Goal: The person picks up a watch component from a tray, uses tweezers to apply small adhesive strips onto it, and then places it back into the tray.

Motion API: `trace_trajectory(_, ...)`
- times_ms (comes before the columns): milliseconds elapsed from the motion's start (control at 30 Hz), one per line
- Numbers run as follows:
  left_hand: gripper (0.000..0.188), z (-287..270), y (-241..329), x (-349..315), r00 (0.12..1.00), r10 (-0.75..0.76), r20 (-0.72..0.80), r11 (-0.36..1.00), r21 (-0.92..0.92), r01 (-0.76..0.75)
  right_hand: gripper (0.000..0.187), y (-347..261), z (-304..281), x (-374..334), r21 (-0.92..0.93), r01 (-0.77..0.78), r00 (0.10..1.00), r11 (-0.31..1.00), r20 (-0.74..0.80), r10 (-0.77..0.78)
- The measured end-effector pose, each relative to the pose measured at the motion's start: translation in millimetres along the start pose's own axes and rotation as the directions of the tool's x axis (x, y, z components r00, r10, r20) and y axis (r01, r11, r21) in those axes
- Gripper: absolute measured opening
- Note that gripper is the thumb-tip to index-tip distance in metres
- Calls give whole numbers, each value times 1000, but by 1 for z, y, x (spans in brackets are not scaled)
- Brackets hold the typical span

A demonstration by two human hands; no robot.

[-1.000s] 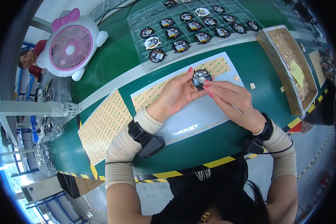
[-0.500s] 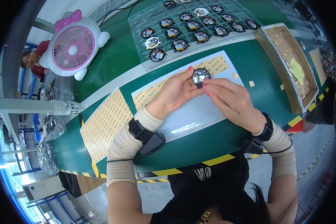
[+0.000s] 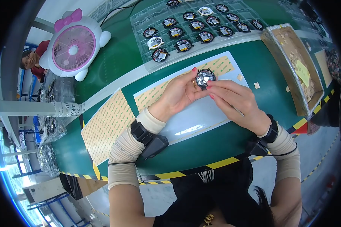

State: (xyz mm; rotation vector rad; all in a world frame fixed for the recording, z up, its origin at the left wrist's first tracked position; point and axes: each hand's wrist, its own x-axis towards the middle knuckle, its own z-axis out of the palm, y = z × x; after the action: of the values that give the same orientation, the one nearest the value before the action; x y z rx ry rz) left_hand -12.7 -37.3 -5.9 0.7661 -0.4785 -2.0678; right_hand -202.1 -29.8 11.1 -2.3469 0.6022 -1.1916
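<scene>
Cream wrinkled sleeves (image 3: 125, 157); black wrist straps (image 3: 141, 132); thin cables (image 3: 282, 154); black top (image 3: 189, 202); gold pendant (image 3: 208, 218); red nails (image 3: 194, 69)

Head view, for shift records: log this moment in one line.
left hand: holds round black electronics module | right hand: holds thin silvery rod, near module | beyond: clear plastic compartmented tray

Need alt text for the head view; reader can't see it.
The left hand holds a round device over a white sheet; the right hand holds a thin tool at it. Beyond lies a tray of similar devices.
</scene>
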Motion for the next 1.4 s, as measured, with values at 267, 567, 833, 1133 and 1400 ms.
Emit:
trace_trajectory(267,35,-1,0,0,1000,-4,-12,1000,-11,4,20,1,0,0,1,-4,1000,1000,-1,4)
trace_trajectory(567,34,8,-1,-2,1000,14,-15,999,38,-14,17,10,-3,11,621,-526,771,581,61,634)
trace_trajectory(833,35,9,0,-3,1000,17,-18,1000,17,-17,17,0,-2,7,623,-522,762,582,35,647)
trace_trajectory(1133,34,3,-1,-1,999,23,-32,1000,-4,-24,19,-5,1,0,175,-229,970,957,-42,240)
trace_trajectory(1400,37,6,-1,-2,998,41,-41,998,41,-39,24,-6,2,-2,-87,23,997,996,71,-17)
